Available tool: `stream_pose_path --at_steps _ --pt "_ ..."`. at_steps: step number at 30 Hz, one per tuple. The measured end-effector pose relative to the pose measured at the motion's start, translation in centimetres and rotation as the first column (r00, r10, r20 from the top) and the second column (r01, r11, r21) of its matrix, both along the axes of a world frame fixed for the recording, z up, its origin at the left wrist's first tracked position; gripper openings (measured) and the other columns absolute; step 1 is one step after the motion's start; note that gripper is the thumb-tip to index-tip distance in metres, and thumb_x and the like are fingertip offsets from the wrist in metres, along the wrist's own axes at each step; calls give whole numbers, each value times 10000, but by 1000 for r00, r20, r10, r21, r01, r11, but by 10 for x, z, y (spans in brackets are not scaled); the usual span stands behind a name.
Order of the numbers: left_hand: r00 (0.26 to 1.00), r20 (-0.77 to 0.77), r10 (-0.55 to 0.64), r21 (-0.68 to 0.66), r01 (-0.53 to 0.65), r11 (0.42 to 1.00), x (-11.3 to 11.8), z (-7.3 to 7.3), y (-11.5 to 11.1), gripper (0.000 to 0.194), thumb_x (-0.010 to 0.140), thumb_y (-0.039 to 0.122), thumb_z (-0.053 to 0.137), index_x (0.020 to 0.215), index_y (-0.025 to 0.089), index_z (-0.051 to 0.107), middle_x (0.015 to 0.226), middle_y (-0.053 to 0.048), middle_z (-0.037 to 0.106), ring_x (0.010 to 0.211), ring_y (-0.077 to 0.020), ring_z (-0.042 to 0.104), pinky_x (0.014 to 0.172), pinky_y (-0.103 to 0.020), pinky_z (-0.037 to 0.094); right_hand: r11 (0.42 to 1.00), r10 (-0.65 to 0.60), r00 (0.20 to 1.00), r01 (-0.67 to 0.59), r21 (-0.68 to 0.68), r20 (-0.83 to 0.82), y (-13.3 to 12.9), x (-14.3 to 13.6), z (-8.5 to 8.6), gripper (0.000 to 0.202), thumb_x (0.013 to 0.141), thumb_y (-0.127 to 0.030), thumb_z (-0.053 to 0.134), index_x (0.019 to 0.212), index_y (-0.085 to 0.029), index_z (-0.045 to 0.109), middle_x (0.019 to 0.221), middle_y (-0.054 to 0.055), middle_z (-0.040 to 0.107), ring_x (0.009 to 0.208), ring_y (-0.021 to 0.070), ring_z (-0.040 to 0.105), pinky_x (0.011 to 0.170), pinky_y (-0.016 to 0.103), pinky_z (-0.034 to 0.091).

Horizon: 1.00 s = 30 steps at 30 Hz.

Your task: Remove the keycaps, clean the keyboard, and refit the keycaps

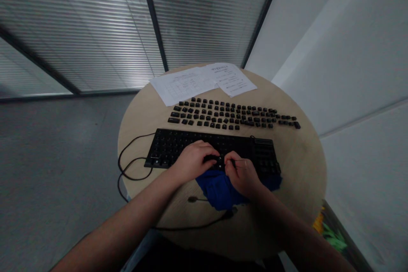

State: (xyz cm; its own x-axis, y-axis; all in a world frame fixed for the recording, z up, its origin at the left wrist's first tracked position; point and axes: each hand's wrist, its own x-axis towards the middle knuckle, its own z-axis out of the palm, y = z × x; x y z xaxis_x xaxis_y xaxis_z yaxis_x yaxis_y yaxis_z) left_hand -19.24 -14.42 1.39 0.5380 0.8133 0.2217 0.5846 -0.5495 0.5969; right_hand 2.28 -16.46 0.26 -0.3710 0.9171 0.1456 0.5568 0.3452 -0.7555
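A black keyboard lies across the round table, some of its key places showing bare. My left hand rests over its middle, fingers curved, with a gap between thumb and forefinger and nothing visible in it. Just to its right, my right hand is closed at the keyboard's front edge. A thin, wire-like thing shows at its fingers, too small to name. Beneath the right hand and partly under the keyboard is a crumpled blue cloth. Loose black keycaps stand in rows behind the keyboard.
Printed papers lie at the back of the wooden table. A black cable loops off the left side. Near the front edge are a cable plug and a small brush-like thing. A white wall stands right.
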Motion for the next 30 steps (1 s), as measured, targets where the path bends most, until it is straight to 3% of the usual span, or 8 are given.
stream_pose_path --at_steps 7,12,15,20,23,25,27,30 --pt "998 -47 -28 22 30 999 8 6 -2 111 883 230 721 993 230 731 1034 -11 764 955 -192 677 906 -345 483 998 -62 986 59 -28 -154 0 2 -10 295 932 -194 415 660 -223 527 670 -3 628 526 120 577 596 260 413" --pt "989 -142 53 16 -51 999 17 11 -1 64 884 199 704 911 230 753 918 -2 777 887 -208 658 811 -334 510 976 -174 925 116 -187 -337 1 1 -11 200 946 -251 415 785 -227 531 535 -49 564 453 119 520 500 229 381" --pt "986 -166 26 25 -22 999 21 19 1 98 874 174 698 928 231 756 939 0 780 895 -215 657 818 -339 515 949 -255 859 134 -287 -443 1 -1 -11 163 939 -282 416 810 -230 502 488 -69 532 401 108 458 437 205 335" --pt "987 -160 -20 -2 20 1000 32 41 10 144 819 138 720 918 235 757 902 4 775 884 -209 672 812 -322 519 944 -293 817 164 -287 -496 1 8 -3 166 929 -292 425 795 -226 498 480 -67 521 392 97 433 412 192 310" --pt "992 -124 -27 4 28 1000 44 54 28 109 822 163 727 904 231 753 885 4 764 847 -189 680 808 -308 521 944 -328 795 255 -209 -510 7 28 8 135 907 -271 448 798 -222 511 492 -65 527 412 95 454 429 190 331" --pt "992 -130 4 49 2 999 56 56 49 86 838 194 726 912 230 752 895 1 761 853 -189 677 826 -317 520 911 -405 730 376 -172 -550 13 43 16 114 891 -260 448 802 -226 511 488 -72 507 410 95 442 423 188 321" --pt "982 -179 62 113 -42 993 71 52 74 76 852 226 722 921 232 755 900 -8 762 880 -207 671 843 -340 517 863 -471 647 478 -162 -600 19 55 21 106 880 -257 440 796 -232 499 482 -80 480 398 94 418 406 188 297" --pt "946 -309 100 213 -34 976 97 35 109 101 867 257 708 945 230 766 897 -37 765 916 -240 658 846 -367 508 848 -482 598 503 -169 -641 24 60 24 93 865 -258 446 783 -238 485 478 -85 460 390 96 414 394 189 281"
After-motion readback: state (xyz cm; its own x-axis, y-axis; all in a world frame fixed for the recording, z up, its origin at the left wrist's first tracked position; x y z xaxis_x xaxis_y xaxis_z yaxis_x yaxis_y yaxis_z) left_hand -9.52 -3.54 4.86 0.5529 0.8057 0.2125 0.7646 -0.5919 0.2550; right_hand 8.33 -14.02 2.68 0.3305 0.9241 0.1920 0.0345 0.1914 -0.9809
